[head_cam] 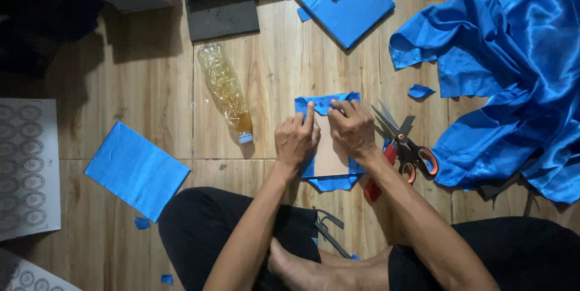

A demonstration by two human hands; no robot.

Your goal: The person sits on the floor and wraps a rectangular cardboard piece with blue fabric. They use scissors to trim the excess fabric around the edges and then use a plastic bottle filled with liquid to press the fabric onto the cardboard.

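Blue cloth [327, 103] is folded over the top edge of a brown card [331, 152] on the floor [151, 79]; the left hand [296, 139] and right hand [351, 128] press it flat, fingers down, gripping nothing. Scissors [406, 146] lie just right, a bottle [226, 92] left.

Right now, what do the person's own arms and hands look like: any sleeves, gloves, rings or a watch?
Both forearms are bare up to the frame edge, with no sleeves in view. The left hand and right hand wear no gloves, and no ring, watch or bracelet shows. Dark trousers cover the crossed legs; the foot is bare.
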